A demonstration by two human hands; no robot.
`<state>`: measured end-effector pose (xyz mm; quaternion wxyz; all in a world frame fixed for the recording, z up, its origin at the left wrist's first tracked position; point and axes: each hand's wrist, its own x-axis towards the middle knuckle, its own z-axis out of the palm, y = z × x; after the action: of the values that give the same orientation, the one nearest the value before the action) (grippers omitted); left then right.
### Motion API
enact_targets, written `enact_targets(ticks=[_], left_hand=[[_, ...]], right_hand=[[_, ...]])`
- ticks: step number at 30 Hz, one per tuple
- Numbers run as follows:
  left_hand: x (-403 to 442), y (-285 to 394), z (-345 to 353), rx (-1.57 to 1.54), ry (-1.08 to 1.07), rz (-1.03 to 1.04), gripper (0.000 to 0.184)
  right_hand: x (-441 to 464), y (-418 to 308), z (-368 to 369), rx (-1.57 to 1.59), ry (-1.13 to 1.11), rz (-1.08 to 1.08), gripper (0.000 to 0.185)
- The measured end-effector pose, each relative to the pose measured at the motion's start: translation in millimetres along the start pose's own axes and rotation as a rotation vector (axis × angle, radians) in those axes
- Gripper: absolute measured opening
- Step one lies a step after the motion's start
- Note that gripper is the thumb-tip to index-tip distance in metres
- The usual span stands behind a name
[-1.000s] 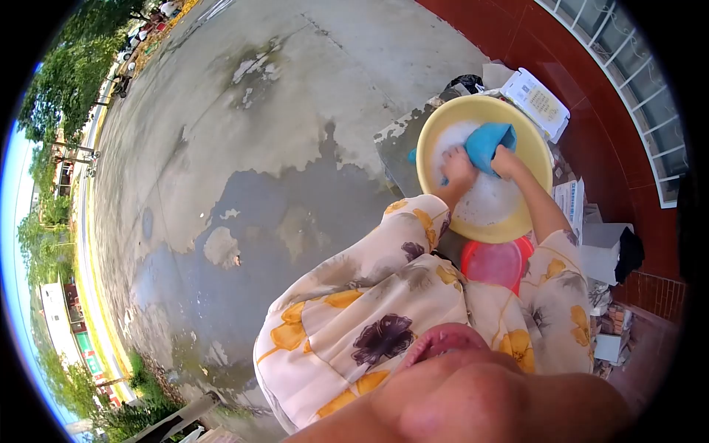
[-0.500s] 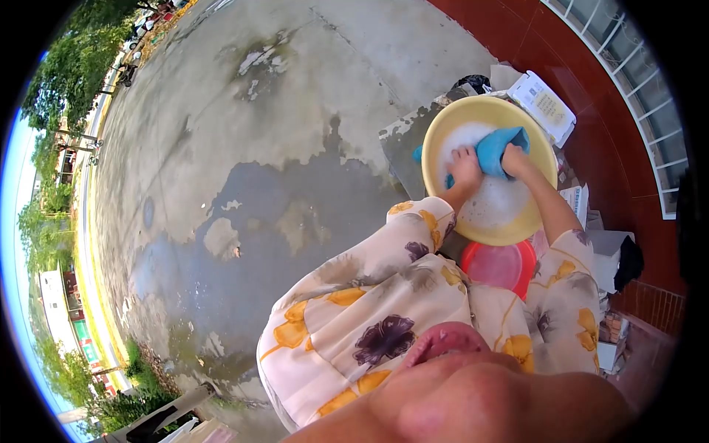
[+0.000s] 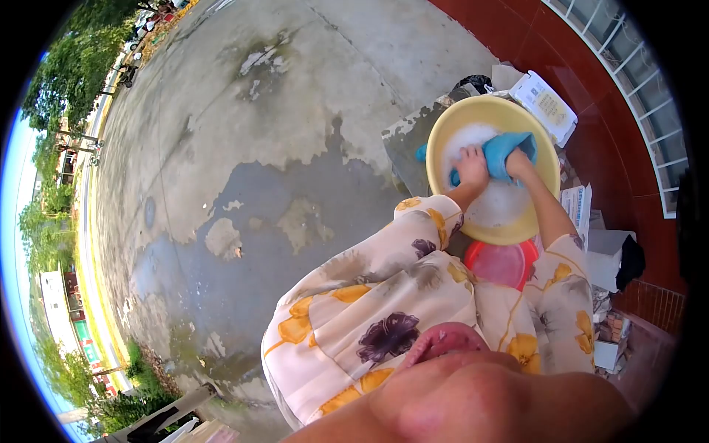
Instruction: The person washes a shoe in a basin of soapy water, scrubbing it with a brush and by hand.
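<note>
A pale yellow basin [image 3: 443, 122] holds white, foamy water. In it lies a wet blue cloth [image 3: 509, 148], bunched and folded. My left hand [image 3: 473, 168] presses down on the cloth in the suds, its fingers bent over it; part of the blue shows beyond the fingertips. To the right, my right hand [image 3: 519, 164] is tucked under a raised fold of the same cloth, which wraps over its fingers and hides them. Just below the basin, close to my lap, sits a red-rimmed plastic tub [image 3: 502, 264].
A white box [image 3: 545, 107] leans behind the basin, near a black bag [image 3: 476, 81]. More cartons [image 3: 609, 258] and a black cloth [image 3: 630, 263] line the red tiled wall [image 3: 591, 111] on the right. Wet concrete [image 3: 295, 177] spreads to the left.
The blue cloth and both my hands sit slightly further right in view, as does the basin. The raised fold over my right hand has shifted a little. Both hands stay on the cloth.
</note>
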<state>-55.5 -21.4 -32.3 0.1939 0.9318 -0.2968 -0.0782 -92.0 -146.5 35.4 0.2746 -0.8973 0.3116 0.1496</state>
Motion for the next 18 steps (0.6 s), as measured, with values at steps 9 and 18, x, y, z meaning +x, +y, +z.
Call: enact_targets(ticks=[9, 18], left_hand=[[-2.3, -2.3, -6.3, -0.057, -0.058, -0.009, 0.067], [-0.7, 2.4, -5.7, -0.111, -0.022, -0.067, 0.054]], right_hand=[[4.8, 11.6, -5.7, 0.042, 0.051, 0.175, 0.037], [29.3, 20.0, 14.1, -0.164, -0.339, -0.148, 0.036]])
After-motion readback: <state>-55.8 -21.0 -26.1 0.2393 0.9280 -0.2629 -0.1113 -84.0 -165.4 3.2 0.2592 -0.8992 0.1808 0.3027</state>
